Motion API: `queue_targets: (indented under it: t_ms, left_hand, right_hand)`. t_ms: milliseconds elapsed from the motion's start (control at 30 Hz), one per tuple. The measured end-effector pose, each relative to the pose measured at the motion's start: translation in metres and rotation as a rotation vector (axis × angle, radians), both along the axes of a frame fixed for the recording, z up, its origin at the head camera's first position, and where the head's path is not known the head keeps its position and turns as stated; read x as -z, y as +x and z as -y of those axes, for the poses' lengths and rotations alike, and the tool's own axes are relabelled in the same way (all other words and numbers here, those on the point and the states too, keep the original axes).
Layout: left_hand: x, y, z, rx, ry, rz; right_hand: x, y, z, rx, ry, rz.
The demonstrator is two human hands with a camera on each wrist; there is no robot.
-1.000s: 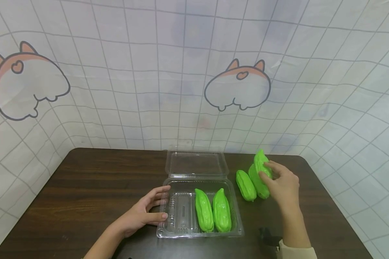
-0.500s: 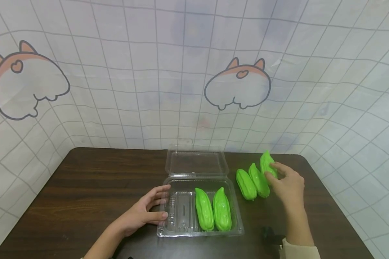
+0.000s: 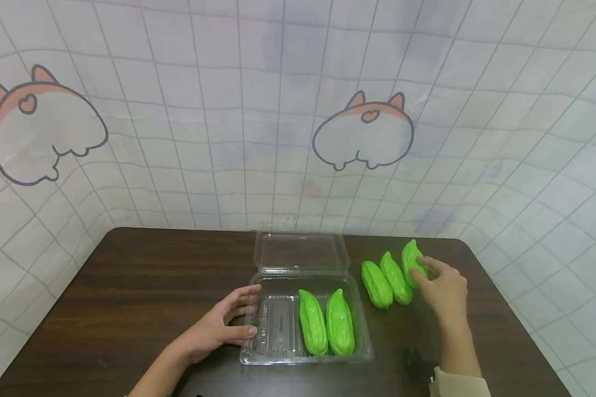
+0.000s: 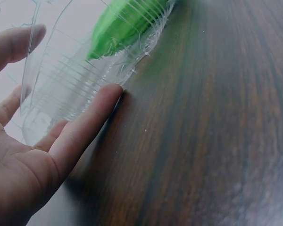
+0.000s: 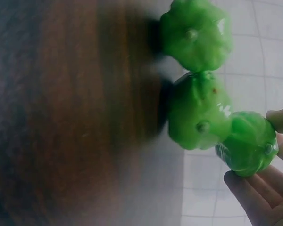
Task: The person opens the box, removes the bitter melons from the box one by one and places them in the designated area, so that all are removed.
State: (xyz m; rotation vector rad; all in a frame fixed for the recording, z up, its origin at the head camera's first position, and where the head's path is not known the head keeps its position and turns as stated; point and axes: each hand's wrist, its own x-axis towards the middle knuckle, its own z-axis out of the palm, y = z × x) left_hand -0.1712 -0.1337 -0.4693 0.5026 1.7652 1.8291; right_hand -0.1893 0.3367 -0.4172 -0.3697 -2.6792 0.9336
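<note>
My right hand [image 3: 446,289] pinches a bright green ribbed gourd [image 3: 412,261] between thumb and fingers, at the right end of a row. In the right wrist view, this gourd [image 5: 251,145] hangs off the table surface, against or very close to its neighbour [image 5: 200,110]. Two more gourds lie beside it, the middle one [image 3: 396,278] and the left one [image 3: 377,284]. My left hand [image 3: 218,325] rests against the left wall of a clear plastic clamshell box [image 3: 273,361], fingers extended. Two gourds [image 3: 313,322] [image 3: 340,322] lie side by side in the box's right half.
The box's transparent lid [image 3: 300,251] is folded back toward the wall. Everything stands on a dark wood-grain table [image 3: 129,298]. A white gridded cloth [image 3: 218,132] with cartoon prints encloses its back and sides.
My right hand has carried the pinched gourd rightward off the middle one, then lowered it slightly nearer me. The left hand and the box have stayed put.
</note>
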Motion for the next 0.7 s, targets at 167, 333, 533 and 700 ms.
queue_targets:
  t_ms: [167, 333, 533, 700]
  left_hand:
    - [0.001, 0.001, 0.001, 0.004, 0.003, -0.004]
    - [0.003, 0.002, 0.002, 0.003, 0.004, -0.005]
    - [0.004, 0.002, 0.002, 0.002, 0.003, 0.001]
    - [0.003, 0.001, 0.002, 0.003, 0.003, -0.003]
  right_hand:
    - [0.007, -0.001, -0.002, 0.006, -0.009, 0.014]
    - [0.009, -0.001, -0.004, 0.024, -0.006, 0.027]
    - [0.011, 0.002, -0.008, 0.03, -0.011, 0.04]
    - [0.014, 0.002, -0.011, 0.018, 0.005, 0.053]
